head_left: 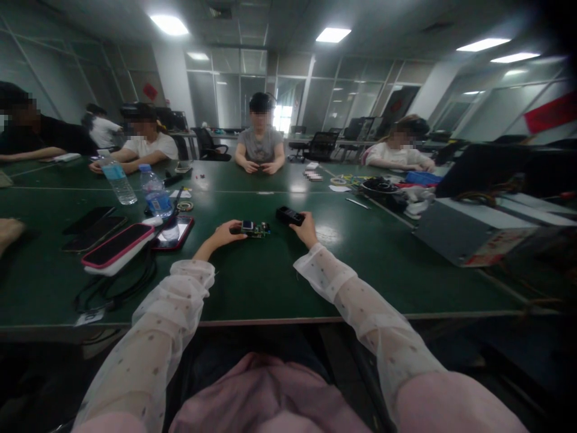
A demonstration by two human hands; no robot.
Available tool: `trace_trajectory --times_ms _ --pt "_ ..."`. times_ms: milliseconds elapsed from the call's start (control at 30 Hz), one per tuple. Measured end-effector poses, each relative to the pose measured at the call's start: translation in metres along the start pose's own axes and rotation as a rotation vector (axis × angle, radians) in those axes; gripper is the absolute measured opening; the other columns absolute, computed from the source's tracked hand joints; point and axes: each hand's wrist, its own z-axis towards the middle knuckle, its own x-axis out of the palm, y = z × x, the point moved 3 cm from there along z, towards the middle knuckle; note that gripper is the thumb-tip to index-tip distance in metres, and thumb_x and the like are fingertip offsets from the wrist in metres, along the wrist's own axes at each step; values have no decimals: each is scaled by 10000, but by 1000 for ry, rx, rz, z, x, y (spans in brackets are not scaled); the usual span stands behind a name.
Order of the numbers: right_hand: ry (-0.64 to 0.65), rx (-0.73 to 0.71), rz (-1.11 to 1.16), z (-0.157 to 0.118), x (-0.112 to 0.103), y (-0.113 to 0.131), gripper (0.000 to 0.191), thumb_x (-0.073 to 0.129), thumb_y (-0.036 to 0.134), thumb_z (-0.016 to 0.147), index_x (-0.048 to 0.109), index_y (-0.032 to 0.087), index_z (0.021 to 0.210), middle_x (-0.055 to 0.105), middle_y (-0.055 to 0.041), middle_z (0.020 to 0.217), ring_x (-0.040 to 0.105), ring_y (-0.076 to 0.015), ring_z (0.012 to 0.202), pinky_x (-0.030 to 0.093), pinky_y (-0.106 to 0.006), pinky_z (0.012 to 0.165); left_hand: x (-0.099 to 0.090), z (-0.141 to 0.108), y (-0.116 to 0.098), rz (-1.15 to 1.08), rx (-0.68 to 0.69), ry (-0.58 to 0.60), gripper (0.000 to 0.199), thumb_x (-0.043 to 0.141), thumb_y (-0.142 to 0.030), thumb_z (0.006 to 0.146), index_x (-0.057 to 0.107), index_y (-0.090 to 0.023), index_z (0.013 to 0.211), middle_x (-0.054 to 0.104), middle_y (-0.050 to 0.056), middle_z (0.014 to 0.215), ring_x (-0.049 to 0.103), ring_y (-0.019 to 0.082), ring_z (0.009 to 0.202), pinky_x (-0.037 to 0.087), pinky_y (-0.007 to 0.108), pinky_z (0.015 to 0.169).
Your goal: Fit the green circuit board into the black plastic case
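Over the green table (pixel 252 282), my left hand (pixel 225 234) has its fingers closed on the left end of a small circuit board (pixel 259 230) with a little screen on it. To the right, my right hand (pixel 305 228) grips a black case (pixel 288 215) that has small markings on its face. A narrow gap separates the board from the case, and they do not touch. Parts of both objects are covered by my fingers.
Phones (pixel 118 245), cables (pixel 119 294) and two water bottles (pixel 155 191) are on the left. A grey metal box (pixel 473 231) stands at the right, near a cable pile (pixel 381 185). Several people sit around the table; a hand (pixel 9 231) rests at the far left.
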Motion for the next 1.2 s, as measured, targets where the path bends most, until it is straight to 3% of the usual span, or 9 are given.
trace_trajectory --times_ms 267,567,733,933,1067,1200 --pt "-76 81 -3 -2 -9 2 574 741 257 616 460 172 1109 614 -126 1095 604 -281 1024 480 -448 912 -1 0 1 -9 -11 3 643 792 -475 616 616 -196 1168 669 99 1183 622 291 1108 417 470 1020" --pt "-4 68 -29 -6 -6 4 560 729 252 623 469 166 1112 600 -127 1097 587 -287 1040 469 -463 928 -1 -2 -8 -32 -73 -28 647 824 -440 566 641 -205 1141 678 87 1178 607 304 1137 405 463 1042" --pt "-38 28 -78 -7 -7 7 623 777 300 594 479 152 1121 569 -155 1152 529 -329 1129 398 -525 996 -1 -3 -8 -50 -70 -21 653 827 -419 566 635 -198 1149 673 94 1186 601 303 1144 394 475 1050" --pt "17 58 -26 -5 -5 10 511 761 241 625 531 160 1074 613 -133 1093 581 -302 1063 439 -488 963 0 -2 -4 -51 -19 9 678 806 -440 597 603 -176 1187 646 117 1227 599 288 1150 401 477 1040" --pt "76 -9 154 -7 -1 27 541 756 283 658 521 169 1132 631 -113 1104 609 -277 1033 466 -462 950 -1 -1 -4 -31 -13 19 676 804 -440 604 602 -172 1191 645 121 1224 602 287 1143 408 472 1034" --pt "222 -164 400 -19 6 61 567 738 389 703 505 213 1189 621 -78 1152 599 -259 1083 470 -454 970 -2 -2 -6 -26 -22 18 679 808 -436 599 604 -181 1194 643 117 1229 612 288 1125 421 471 1022"
